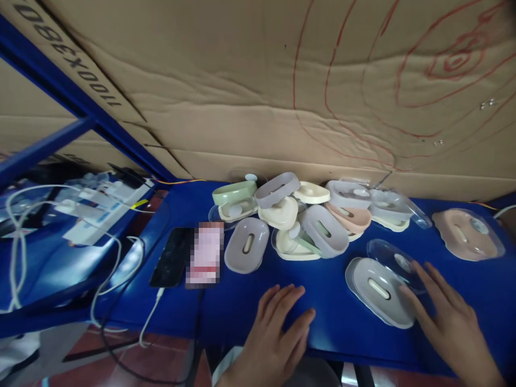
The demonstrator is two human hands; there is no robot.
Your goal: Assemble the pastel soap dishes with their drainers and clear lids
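Note:
My left hand (pixel 278 336) is over the blue tabletop near its front edge, fingers stretched out and apart, with nothing in it. My right hand (pixel 447 317) has its fingers spread at the right end of a clear lid (pixel 387 255) with a round white spot; whether it presses on the lid I cannot tell. The lid lies just behind a grey oval soap dish (pixel 363 285), which has a pale raised bar in its middle. Thumb and dish overlap at the dish's right edge. A lavender-grey dish (pixel 236 252) with a slot sits beyond my left hand.
Several dishes and bases in green (pixel 234 192), cream (pixel 282 212), grey and peach (pixel 349 215) are heaped at the back. A pink dish (pixel 463 231) stands far right. Two phones (pixel 171 258), cables and a power strip (pixel 108 212) are left. Cardboard (pixel 242 107) walls the back.

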